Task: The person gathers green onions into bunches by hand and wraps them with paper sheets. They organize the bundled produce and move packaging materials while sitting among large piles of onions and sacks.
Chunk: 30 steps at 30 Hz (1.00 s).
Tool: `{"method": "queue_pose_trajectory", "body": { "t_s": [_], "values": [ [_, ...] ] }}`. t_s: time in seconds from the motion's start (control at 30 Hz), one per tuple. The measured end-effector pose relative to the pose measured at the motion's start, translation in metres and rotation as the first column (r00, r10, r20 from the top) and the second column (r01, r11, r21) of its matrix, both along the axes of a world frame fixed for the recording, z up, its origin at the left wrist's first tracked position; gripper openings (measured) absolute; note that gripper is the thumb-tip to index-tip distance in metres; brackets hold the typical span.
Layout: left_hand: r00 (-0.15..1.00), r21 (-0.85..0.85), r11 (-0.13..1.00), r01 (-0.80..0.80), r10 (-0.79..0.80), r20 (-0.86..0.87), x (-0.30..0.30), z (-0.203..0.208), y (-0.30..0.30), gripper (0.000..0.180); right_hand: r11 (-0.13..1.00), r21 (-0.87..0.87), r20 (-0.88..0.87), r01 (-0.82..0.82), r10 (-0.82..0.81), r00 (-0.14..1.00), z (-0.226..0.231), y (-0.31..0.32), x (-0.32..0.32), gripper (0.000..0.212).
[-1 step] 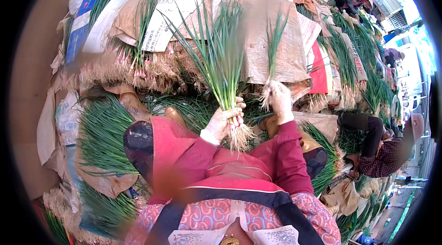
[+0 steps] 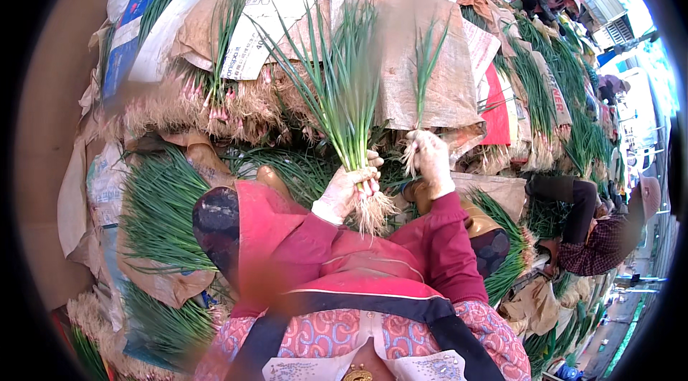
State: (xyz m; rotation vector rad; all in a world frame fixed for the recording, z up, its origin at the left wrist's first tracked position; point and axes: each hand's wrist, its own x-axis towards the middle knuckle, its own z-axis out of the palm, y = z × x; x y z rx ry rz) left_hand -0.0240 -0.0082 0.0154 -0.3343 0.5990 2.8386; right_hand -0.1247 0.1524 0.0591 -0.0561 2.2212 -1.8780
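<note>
In my gloved left hand is a bunch of spring onions, its fingers closed around the pale stems just above the roots. The long green leaves fan up and away from me, while the shaggy roots hang below the fist. To the right, my gloved right hand pinches a thin spring onion clump near its root end. Its leaves point away over a tan sack cloth. The two hands are apart. Part of the bunch is blurred by a smear on the view.
Piled spring onions under sacks form a bank ahead. More lie on the left and beside my right knee. Another person in a checked shirt and hat sits at the right.
My right hand has shifted slightly left with the thin spring onion clump, whose leaves now look narrower. My left hand and its bunch have stayed in place.
</note>
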Motion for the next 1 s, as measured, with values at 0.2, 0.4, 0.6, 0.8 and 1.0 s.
{"method": "queue_pose_trajectory", "body": {
  "t_s": [0.2,0.4,0.6,0.8,1.0],
  "values": [
    [0.996,-0.108,0.993,0.055,-0.062,-0.063,0.0,-0.005,-0.002,0.023,0.954,-0.168,0.167,-0.248,0.276,0.947,-0.028,-0.016,0.06,0.021],
    [0.999,-0.217,0.976,0.023,-0.016,0.035,0.002,-0.014,0.004,0.024,0.761,0.635,-0.074,-0.136,0.235,0.969,0.014,-0.037,0.042,0.028],
    [0.998,-0.103,0.994,-0.026,0.032,0.054,0.002,-0.018,0.004,0.02,0.982,0.032,0.146,-0.186,0.179,0.973,-0.028,-0.041,0.034,0.022],
    [0.999,0.064,0.997,-0.041,0.04,0.028,0.004,0.001,0.01,0.02,0.981,-0.194,0.399,0.003,0.076,0.914,-0.049,-0.033,0.041,0.024],
    [1.0,0.174,0.985,0.005,-0.002,-0.021,0.004,-0.004,0.001,0.042,0.672,0.736,-0.072,-0.08,0.195,0.978,0.012,-0.021,0.004,0.041]
  ]
}}
